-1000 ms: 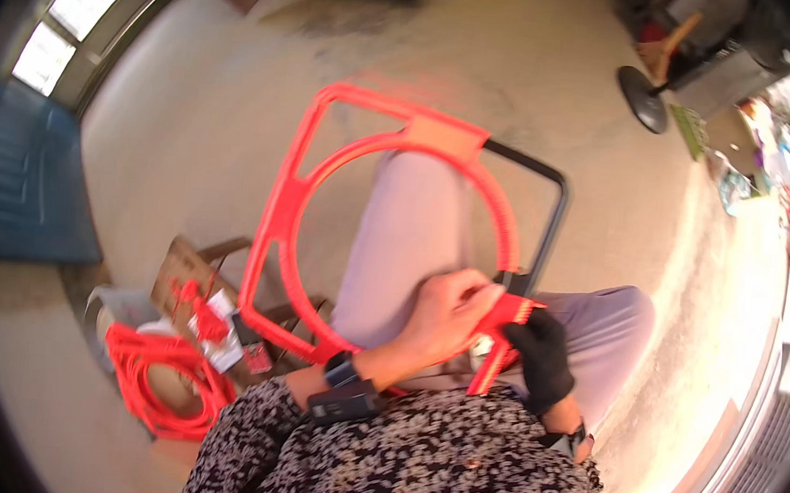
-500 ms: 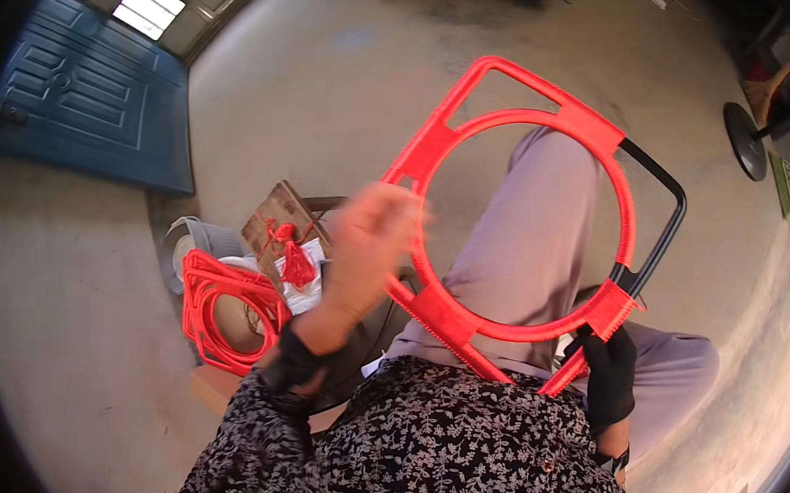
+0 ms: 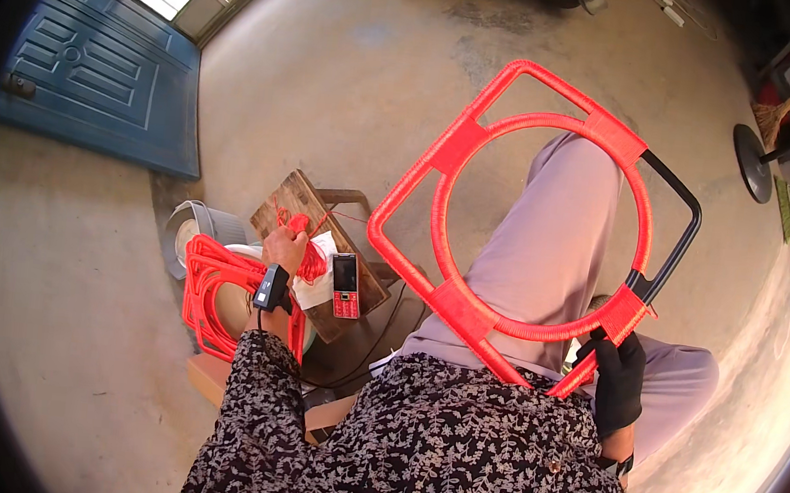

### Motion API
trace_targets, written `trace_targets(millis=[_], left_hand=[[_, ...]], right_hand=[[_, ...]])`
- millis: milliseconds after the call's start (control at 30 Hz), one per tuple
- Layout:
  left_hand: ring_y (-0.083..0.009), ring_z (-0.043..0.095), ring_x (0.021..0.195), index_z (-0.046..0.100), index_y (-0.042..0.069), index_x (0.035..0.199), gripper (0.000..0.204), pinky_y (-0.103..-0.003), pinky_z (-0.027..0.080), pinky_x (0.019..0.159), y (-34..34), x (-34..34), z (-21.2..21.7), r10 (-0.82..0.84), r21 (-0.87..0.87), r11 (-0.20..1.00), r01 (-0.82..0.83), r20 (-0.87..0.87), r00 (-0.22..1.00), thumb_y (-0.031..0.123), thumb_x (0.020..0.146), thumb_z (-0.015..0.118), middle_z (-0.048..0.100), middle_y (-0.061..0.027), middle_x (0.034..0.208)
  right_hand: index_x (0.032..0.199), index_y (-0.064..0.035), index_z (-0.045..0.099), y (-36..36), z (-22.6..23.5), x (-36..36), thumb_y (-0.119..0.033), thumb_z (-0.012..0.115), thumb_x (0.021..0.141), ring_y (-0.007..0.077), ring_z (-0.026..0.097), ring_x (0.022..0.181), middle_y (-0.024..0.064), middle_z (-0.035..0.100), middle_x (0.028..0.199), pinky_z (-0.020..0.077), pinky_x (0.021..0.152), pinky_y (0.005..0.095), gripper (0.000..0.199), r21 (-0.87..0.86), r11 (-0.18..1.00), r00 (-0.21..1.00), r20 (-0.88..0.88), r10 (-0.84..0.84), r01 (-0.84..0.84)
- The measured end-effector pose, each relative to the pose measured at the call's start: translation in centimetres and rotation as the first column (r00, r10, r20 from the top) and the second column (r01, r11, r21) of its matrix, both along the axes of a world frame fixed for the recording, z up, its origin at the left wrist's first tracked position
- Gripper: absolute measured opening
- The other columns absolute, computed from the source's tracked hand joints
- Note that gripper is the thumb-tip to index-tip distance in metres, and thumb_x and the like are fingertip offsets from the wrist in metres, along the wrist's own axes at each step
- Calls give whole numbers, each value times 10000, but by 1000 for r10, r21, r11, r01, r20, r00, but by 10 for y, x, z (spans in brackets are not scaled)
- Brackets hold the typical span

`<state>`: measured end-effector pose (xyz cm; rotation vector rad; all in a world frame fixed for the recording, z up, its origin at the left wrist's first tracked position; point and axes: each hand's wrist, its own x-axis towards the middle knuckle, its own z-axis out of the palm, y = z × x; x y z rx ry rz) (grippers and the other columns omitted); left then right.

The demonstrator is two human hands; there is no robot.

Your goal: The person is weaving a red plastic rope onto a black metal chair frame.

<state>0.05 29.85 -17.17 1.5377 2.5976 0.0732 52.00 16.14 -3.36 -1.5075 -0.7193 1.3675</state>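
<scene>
A square frame with an inner ring (image 3: 441, 222) is wrapped in red cord, except for a bare black stretch at its right side. It leans upright over my lap. My right hand (image 3: 618, 377), in a black fingerless-looking glove, is closed round its lower right part. Off to the left, my bare left hand (image 3: 284, 248) has its fingers closed on a bundle of red cord (image 3: 312, 264), which lies on a small wooden stool (image 3: 355, 243). A thin red strand runs right from the bundle. Beside it are a white packet (image 3: 315, 288) and a red-and-black keypad phone (image 3: 346, 284).
Several red-wrapped frames (image 3: 207, 296) are stacked left of the stool, by a grey bucket (image 3: 219, 222). A cardboard box (image 3: 207, 377) sits below them. A blue door (image 3: 100, 70) stands at far left, and a round black stand base (image 3: 753, 163) at right.
My left hand has moved from the frame's left edge down and left to the red cord bundle. The frame has shifted slightly right in view, still held by my right hand.
</scene>
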Motion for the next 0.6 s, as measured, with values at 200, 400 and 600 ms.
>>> trace_targets(millis=[200,400,600], left_hand=[[-269,654,762,662,-8,800,292,-387,496,725,-9,-23,-6,56,398,890,-221,386,921,283,778,652,663,-163,768],[-197,614,786,586,36,914,150,-331,500,713,0,-39,48,-289,316,567,-761,941,176,174,878,538,640,-77,855],[-217,622,860,563,26,966,208,-363,484,814,13,4,152,-481,416,560,-716,867,127,212,922,480,639,-111,941]], right_hand=[[1015,17,583,1,1,-2,-100,562,890,139,621,690,66,650,774,490,635,272,172,0,1000,1000,5,-14,14],[1013,16,578,2,-1,0,-124,563,897,137,617,686,66,646,764,487,639,270,182,14,1000,1000,7,-15,15],[1025,21,581,4,-1,0,-140,569,899,133,614,686,66,644,757,484,635,271,205,13,1000,999,-42,-21,22]])
